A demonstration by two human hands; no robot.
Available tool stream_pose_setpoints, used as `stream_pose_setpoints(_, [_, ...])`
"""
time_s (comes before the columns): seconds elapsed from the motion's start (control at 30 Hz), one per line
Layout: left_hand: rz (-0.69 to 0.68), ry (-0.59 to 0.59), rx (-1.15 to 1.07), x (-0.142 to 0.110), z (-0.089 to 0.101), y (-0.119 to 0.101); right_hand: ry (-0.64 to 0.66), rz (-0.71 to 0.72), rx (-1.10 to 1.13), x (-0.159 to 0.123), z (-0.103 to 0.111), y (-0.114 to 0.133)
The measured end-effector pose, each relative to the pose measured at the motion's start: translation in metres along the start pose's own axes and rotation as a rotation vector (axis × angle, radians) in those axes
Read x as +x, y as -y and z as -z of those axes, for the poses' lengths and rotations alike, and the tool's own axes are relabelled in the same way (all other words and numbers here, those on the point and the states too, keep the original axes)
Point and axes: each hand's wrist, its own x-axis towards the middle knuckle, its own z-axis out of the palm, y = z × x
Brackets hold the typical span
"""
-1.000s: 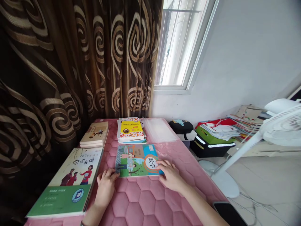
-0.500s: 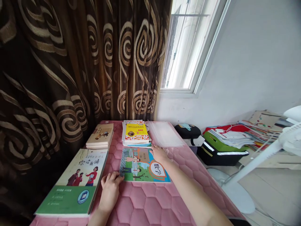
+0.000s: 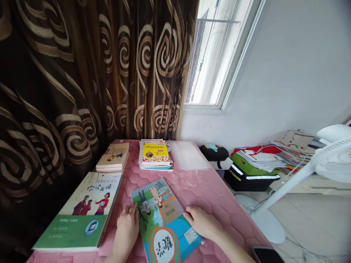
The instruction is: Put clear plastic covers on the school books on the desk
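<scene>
A colourful textbook (image 3: 164, 219) with large characters in a white oval lies slanted on the pink quilted cover, its picture upside down to me. Its near end runs past the bottom of the view. My left hand (image 3: 128, 223) grips its left edge, fingers curled and thumb side against the cover. On the opposite edge my right hand (image 3: 201, 220) pinches the book, with the fingertips at its border. Left of my left hand lies a large green and cream book (image 3: 79, 215), on top of others.
Behind stand a stack of tan books (image 3: 113, 157), a stack topped by a yellow book (image 3: 155, 153) and clear plastic sleeves (image 3: 189, 155). A phone (image 3: 267, 254) lies near the right edge. Beyond that edge are a white fan (image 3: 285, 190) and a green-black box (image 3: 251, 175).
The textbook has turned from lying sideways to slanting upside down and has come nearer to me. My right hand has moved back from its far corner to its right edge.
</scene>
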Motion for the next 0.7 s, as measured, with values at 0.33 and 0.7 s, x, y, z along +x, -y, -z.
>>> stream_pose_setpoints(0.33, [0.033,0.021,-0.241,0.025,-0.003,-0.022,-0.092,-0.06,0.411,0.046,-0.025,0.002])
stream_pose_setpoints(0.7, [0.0,0.018,-0.322,0.088,-0.007,-0.027,-0.126,-0.136,0.396,0.057,-0.025,0.017])
